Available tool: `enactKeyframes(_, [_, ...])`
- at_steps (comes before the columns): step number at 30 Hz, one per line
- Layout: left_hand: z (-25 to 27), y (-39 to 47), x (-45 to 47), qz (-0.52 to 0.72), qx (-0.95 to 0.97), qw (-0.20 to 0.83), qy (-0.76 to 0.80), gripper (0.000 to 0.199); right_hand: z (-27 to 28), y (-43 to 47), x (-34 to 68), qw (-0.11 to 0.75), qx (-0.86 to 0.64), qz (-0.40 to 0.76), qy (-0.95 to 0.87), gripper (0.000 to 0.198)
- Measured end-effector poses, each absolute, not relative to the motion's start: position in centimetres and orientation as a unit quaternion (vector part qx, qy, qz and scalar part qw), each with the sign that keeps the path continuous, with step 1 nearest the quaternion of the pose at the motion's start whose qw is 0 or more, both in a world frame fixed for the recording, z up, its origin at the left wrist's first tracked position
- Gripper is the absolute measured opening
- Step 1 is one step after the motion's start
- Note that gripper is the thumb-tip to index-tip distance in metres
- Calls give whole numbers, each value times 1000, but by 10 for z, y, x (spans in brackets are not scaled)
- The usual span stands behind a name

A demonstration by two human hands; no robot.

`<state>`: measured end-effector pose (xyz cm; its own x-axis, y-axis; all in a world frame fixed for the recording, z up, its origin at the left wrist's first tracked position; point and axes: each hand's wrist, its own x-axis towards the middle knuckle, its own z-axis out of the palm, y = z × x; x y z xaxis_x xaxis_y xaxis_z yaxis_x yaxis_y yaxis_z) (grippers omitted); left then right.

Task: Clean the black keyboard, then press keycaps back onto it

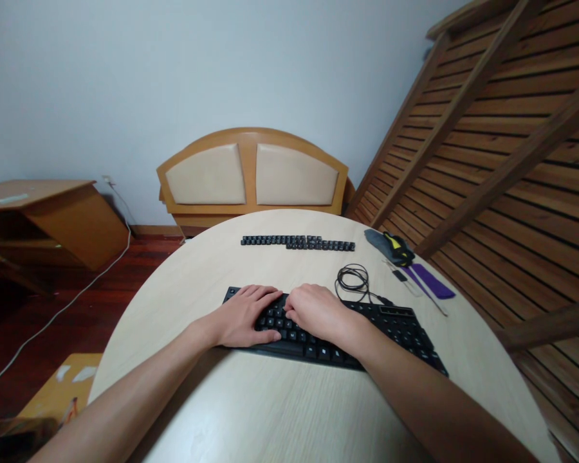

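Note:
A black keyboard (289,348) lies on the round pale wooden table. My left hand (245,315) rests on its left part, palm down, with the thumb stretched over the lower keys and the fingers laid across the upper ones. Close beside it, my right hand (318,310) is curled with its fingertips down at the keys near the keyboard's middle. Whatever those fingertips grip, if anything, is hidden under the hand. Beyond the keyboard, small black keycaps (273,240) stand lined up in rows. The keyboard's right part shows from under my right forearm.
A coiled black cable (353,278) lies behind the keyboard. Farther right are a grey, black and yellow glove-like item (390,247), a purple strip (433,281) and a thin metal tool (431,298). A slatted wooden panel (511,167) leans along the table's right side.

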<state>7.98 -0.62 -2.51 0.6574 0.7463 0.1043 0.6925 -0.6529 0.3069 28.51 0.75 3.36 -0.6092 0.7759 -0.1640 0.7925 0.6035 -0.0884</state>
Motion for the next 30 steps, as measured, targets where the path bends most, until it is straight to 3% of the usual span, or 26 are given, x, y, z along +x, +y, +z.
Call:
enactKeyframes(8, [-28,-2,74,103,899,100,413,73,10,8,276,40,429,-30,902,28])
enactKeyframes(30, [-30,1,74,123,896,89,416,74,20,11,270,49,408,-10,912,25])
